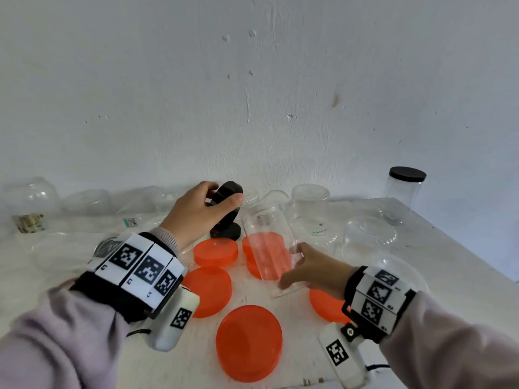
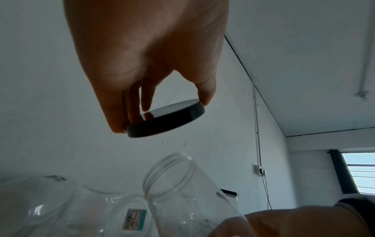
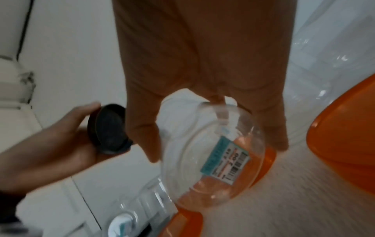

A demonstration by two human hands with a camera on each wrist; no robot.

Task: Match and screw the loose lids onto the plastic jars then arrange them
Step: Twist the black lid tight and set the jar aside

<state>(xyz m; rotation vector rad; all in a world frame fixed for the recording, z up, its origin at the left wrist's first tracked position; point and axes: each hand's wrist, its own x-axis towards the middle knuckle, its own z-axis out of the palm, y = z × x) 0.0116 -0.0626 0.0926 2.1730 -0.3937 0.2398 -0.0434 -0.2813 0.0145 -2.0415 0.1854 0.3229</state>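
I am holding a black lid (image 1: 226,203) in my left hand (image 1: 196,213), with my thumb and fingers pinching its edge. My right hand (image 1: 311,272) is wrapping around the bottom of a clear jar (image 1: 266,242) and tipping it so its open mouth is pointing toward the lid. The lid and the jar mouth are near each other but not touching yet, so this lid is not screwed on.

I am thinking the job is only just starting. One tall jar with a black lid (image 1: 405,192) is standing at the far right of the white table (image 1: 438,242), and it looks done. Many more clear jars (image 1: 309,209) are sitting open along the wall. Five orange lids (image 1: 248,343) are lying flat in front of me, and another black lid (image 1: 227,231) is lying on the table below my left hand. All of these are waiting for a jar, and lining them up is still to come.
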